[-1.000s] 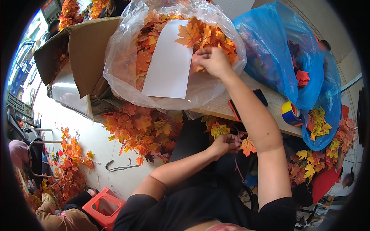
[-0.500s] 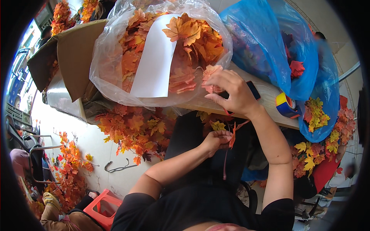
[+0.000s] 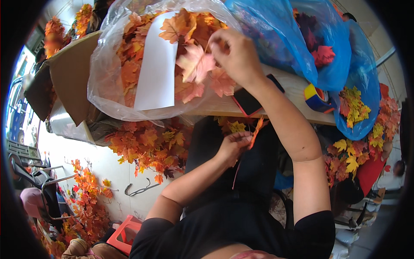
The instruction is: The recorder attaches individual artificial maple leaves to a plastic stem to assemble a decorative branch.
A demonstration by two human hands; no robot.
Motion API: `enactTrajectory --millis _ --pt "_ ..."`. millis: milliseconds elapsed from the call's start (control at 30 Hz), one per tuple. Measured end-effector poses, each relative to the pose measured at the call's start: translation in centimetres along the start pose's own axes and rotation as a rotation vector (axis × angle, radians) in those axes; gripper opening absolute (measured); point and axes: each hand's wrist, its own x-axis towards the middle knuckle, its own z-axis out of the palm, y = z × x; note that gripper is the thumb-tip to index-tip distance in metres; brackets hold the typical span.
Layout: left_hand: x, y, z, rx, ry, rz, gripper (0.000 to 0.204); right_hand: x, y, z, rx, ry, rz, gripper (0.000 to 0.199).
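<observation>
My right hand [image 3: 237, 54] is raised over the right side of a clear plastic bag [image 3: 101, 86] full of orange artificial maple leaves. Its fingertips pinch a pale pink-orange maple leaf [image 3: 196, 64] near the stem, slightly blurred. Another pinkish leaf [image 3: 223, 82] lies at the bag's right edge, below that hand. Over my lap, my left hand [image 3: 233, 149] is closed on a thin leaf stem [image 3: 236, 175], with an orange leaf [image 3: 257, 133] seen edge-on at its fingertips. A white paper strip [image 3: 156, 69] lies across the bag's leaves.
A dark phone [image 3: 248, 102] and a blue-yellow-red tape roll [image 3: 318, 98] sit on the wooden table [image 3: 293, 97]. Blue plastic bags [image 3: 284, 47] stand at right, a cardboard box [image 3: 77, 77] at left. Leaf garlands [image 3: 148, 144] hang below the table. A red stool [image 3: 125, 233] is lower left.
My right hand has moved up and over the bag and now pinches a pink-orange leaf there. The left hand keeps its grip on the stem. The whole view has shifted slightly.
</observation>
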Motion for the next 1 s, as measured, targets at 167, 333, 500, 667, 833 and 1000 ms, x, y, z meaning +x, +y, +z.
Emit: enactTrajectory --millis 167,333,500,667,833,1000 --pt "0.4 -0.2 0.1 0.165 0.019 0.099 0.017 -2.7 -3.7 -9.4 0.012 0.101 0.082 0.008" --pt "-0.2 -1.3 0.8 0.288 -0.008 0.156 0.008 -14.2 -5.5 -12.1 0.282 -0.828 0.102 0.011" --pt "-0.3 -1.6 0.8 0.106 -0.032 -0.089 0.014 -22.8 -4.1 -12.4 -0.002 -0.546 0.362 0.009" --pt "-1.1 -0.7 2.3 0.02 -0.042 -0.13 0.016 -25.1 -4.5 -11.8 -0.072 -0.218 0.439 0.01" --pt "-1.6 -0.5 2.7 0.049 0.043 -0.07 0.018 -25.5 -4.3 -11.4 -0.115 -0.244 0.393 0.011" --pt "-1.8 -0.1 3.1 0.103 0.07 -0.066 0.019 -25.9 -4.1 -11.1 -0.135 -0.236 0.375 0.011"
